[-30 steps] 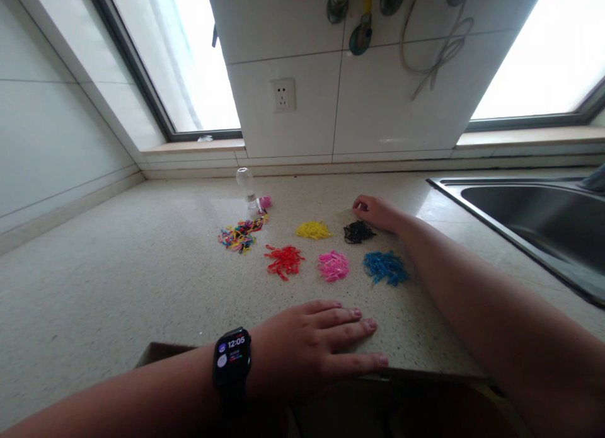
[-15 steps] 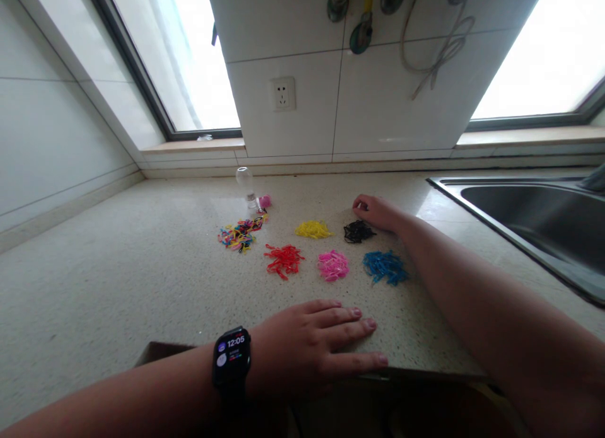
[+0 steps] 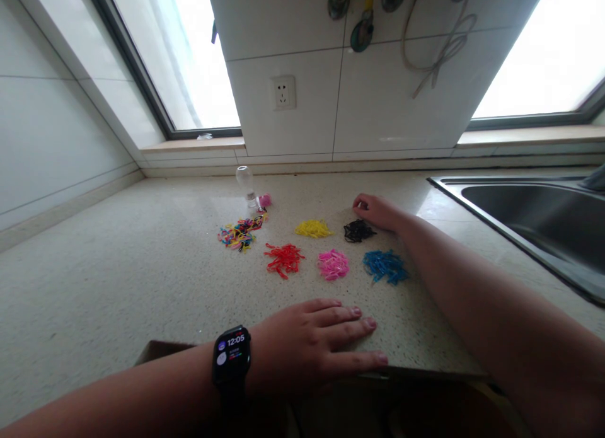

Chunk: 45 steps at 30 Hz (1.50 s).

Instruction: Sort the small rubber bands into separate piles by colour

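My left hand (image 3: 314, 338), with a black smartwatch (image 3: 231, 355) on its wrist, lies flat at the counter's front edge. Its fingers are spread and hold nothing. My right hand (image 3: 373, 211) rests on the counter just behind a pile of black rubber bands (image 3: 358, 230). Its fingers are curled in, and whatever they may hold is hidden. Around it lie piles of yellow rubber bands (image 3: 313, 229), red rubber bands (image 3: 284, 259), pink rubber bands (image 3: 333, 265) and blue rubber bands (image 3: 385, 266). A mixed-colour heap of rubber bands (image 3: 237, 235) lies at the left.
Behind the mixed heap are a clear plastic bottle (image 3: 246, 184) and a pink cap (image 3: 265, 200). A steel sink (image 3: 534, 217) is set into the counter (image 3: 142, 268) at the right. On the tiled wall sit a socket (image 3: 283, 92) and a looped cable (image 3: 442, 63).
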Motion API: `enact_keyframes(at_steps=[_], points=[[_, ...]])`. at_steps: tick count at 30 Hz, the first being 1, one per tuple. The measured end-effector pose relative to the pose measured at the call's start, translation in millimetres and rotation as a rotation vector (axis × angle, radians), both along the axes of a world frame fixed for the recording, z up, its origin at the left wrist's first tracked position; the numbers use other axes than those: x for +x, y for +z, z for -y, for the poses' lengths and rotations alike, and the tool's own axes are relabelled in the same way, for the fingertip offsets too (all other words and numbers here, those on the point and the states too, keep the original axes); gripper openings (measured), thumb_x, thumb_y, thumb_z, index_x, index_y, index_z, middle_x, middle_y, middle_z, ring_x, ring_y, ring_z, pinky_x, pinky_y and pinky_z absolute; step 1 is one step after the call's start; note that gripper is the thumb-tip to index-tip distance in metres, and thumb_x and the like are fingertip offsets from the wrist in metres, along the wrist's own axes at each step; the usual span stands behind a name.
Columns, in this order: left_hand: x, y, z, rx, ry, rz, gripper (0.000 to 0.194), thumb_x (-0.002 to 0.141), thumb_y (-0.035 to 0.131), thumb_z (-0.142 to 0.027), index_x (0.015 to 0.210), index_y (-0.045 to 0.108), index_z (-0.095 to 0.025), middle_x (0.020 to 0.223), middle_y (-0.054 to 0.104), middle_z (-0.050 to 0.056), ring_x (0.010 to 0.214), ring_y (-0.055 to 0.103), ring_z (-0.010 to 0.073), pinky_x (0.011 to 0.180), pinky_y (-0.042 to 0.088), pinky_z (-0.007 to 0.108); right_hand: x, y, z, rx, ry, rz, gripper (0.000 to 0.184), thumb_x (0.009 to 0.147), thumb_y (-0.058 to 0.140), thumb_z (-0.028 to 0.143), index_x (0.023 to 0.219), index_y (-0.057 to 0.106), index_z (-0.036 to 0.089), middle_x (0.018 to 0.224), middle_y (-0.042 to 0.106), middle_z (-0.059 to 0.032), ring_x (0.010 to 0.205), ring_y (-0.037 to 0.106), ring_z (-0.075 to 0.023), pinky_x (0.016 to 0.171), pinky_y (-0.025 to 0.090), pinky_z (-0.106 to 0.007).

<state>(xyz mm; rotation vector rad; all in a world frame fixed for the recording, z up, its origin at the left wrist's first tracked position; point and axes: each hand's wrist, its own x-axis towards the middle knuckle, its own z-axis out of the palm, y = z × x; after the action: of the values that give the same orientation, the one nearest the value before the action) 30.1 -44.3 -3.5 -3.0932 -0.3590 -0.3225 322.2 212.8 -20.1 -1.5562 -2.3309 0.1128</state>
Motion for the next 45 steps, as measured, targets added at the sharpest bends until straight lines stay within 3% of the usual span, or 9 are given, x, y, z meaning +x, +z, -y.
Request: enact_keyframes(at_steps=[10,18,34,45], points=[[0.5,-0.5,0.3,0.009,0.000,-0.004,0.057,0.100,0.054,-0.031,0.155,0.040,-0.028,0.163,0.038,0.006,0.146,0.042,0.0254,0.119,0.040,0.044,1.7,-2.3,-2.4,0.008,0.004,0.000,0.022,0.088,0.057,0.037,0.102,0.068,0.023,0.094,0.074,-0.0052,0.078,0.064,-0.0202,0.066,0.040,-0.029],[1.1,-1.0,0.0,0.020,0.002,0.004,0.051,0.104,0.045,-0.031,0.155,0.041,-0.028,0.163,0.038,0.005,0.146,0.042,0.0252,0.120,0.037,0.043,1.2,-0.9,-1.1,0.006,0.003,0.002,0.021,0.088,0.057,0.036,0.102,0.067,0.023,0.094,0.075,-0.0051,0.077,0.064,-0.0201,0.065,0.039,-0.029],[0.4,-1.0,-0.5,0.024,-0.006,0.003,0.056,0.100,0.053,-0.030,0.155,0.041,-0.027,0.163,0.038,0.006,0.146,0.042,0.0253,0.118,0.040,0.044,0.0,0.5,0.3,0.003,0.006,0.003,0.021,0.089,0.056,0.035,0.102,0.066,0.022,0.093,0.074,-0.0060,0.076,0.064,-0.0200,0.065,0.040,-0.030],[1.1,0.2,-0.1,0.019,-0.005,0.006,0.053,0.102,0.050,-0.030,0.154,0.042,-0.027,0.162,0.040,0.006,0.146,0.043,0.0253,0.118,0.040,0.044,2.1,-1.9,-2.3,0.021,0.019,0.008,0.021,0.088,0.057,0.035,0.102,0.067,0.023,0.092,0.074,-0.0053,0.077,0.064,-0.0209,0.067,0.040,-0.031]])
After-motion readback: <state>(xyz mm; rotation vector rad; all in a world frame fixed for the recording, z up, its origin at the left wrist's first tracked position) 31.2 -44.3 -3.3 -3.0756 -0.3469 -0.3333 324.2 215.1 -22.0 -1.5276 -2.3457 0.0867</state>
